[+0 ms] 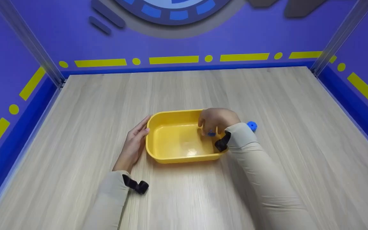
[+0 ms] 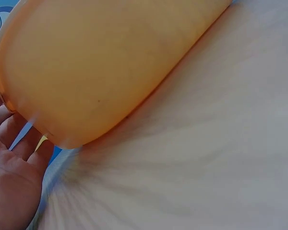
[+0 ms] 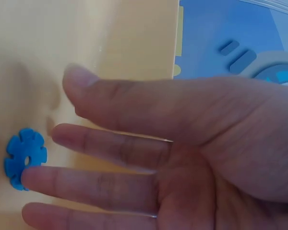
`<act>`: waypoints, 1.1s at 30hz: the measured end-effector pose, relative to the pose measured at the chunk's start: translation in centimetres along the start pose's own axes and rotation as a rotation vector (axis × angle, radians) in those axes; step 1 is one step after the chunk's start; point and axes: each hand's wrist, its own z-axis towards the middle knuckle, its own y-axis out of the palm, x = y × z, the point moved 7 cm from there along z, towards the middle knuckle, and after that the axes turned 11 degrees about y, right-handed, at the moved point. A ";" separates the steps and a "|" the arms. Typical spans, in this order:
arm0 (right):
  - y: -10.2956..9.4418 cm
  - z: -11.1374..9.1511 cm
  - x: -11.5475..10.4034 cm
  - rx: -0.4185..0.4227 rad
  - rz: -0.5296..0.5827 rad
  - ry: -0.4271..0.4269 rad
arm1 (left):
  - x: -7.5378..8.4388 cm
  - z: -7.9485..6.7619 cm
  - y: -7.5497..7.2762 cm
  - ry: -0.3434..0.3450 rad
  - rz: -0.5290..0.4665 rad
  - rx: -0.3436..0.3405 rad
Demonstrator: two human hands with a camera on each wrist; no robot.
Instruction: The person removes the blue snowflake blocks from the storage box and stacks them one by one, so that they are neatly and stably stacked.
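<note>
A yellow rectangular tub (image 1: 184,158) stands on the table in front of me. My left hand (image 1: 134,142) holds its left end, thumb at the rim and fingers along the outer wall. In the left wrist view, that hand (image 2: 12,177) shows its palm beside the tub's side (image 2: 101,72). My right hand (image 1: 217,119) reaches down inside the tub's right end. Below its fingers is a blue notched interlocking disc (image 1: 211,134). The right wrist view has the right hand (image 3: 173,158) with straight, spread fingers, one fingertip overlapping the disc (image 3: 21,153) and the thumb apart.
Another blue disc (image 1: 252,126) lies on the wooden table (image 1: 184,198) just right of the tub, beside my right cuff. Blue walls with yellow marks (image 1: 173,60) enclose the table at the back and both sides.
</note>
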 end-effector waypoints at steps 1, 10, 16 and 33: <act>0.1 0.0 -0.1 -0.006 0.004 -0.006 | 0.0 0.0 0.0 -0.002 0.004 0.000; 0.5 0.1 -1.2 -0.025 -0.029 -0.104 | -0.2 0.0 -0.1 -0.041 0.035 0.017; 0.4 0.1 -2.1 0.017 -0.121 -0.210 | -0.1 0.0 0.0 -0.057 0.025 0.027; 0.5 1.0 -2.6 0.041 -0.161 -0.144 | 0.0 0.0 0.0 -0.022 -0.012 0.007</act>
